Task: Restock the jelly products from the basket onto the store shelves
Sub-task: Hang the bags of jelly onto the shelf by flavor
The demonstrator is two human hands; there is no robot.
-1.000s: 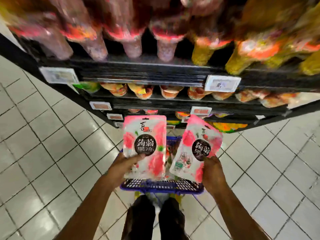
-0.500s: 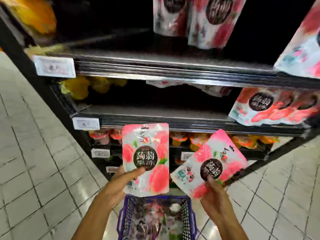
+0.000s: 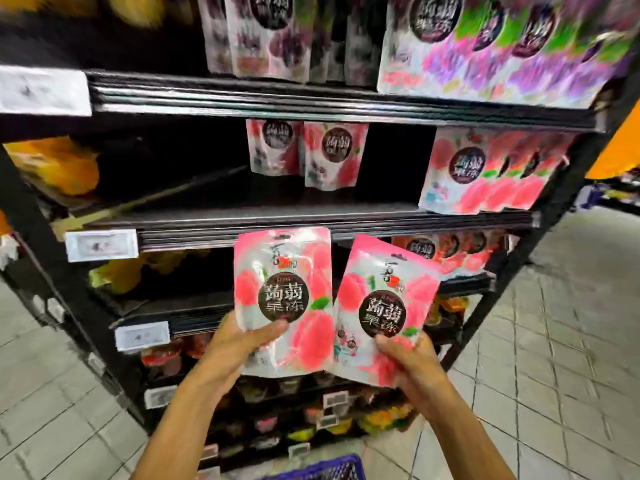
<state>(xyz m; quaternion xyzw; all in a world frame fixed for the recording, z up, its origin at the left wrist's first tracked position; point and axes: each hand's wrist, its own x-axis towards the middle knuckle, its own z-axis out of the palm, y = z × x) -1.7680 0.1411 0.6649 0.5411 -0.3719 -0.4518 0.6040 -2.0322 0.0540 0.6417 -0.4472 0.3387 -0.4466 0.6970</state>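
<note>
Our left hand (image 3: 242, 344) grips the left pouch (image 3: 282, 296), right hand (image 3: 412, 362) the right pouch (image 3: 384, 306); both have risen from basket (image 3: 322, 471) level to the half-stocked shelf (image 3: 381, 220) front (matching pink packs (image 3: 332, 154) far back). Placing comes next, we judge.

Shop: stocked shelves (image 3: 311, 216), price tags (image 3: 100, 244), tiled aisle.

two hands: the left hand (image 3: 239, 344) and the right hand (image 3: 412, 365) each hold one pink jelly pouch, the left pouch (image 3: 282, 289) and the right pouch (image 3: 384, 306). two more stand far back on the middle shelf (image 3: 311, 220), the far-left pouch (image 3: 272, 147) and far-right pouch (image 3: 334, 154). one blue basket (image 3: 318, 471) sits near.
</note>
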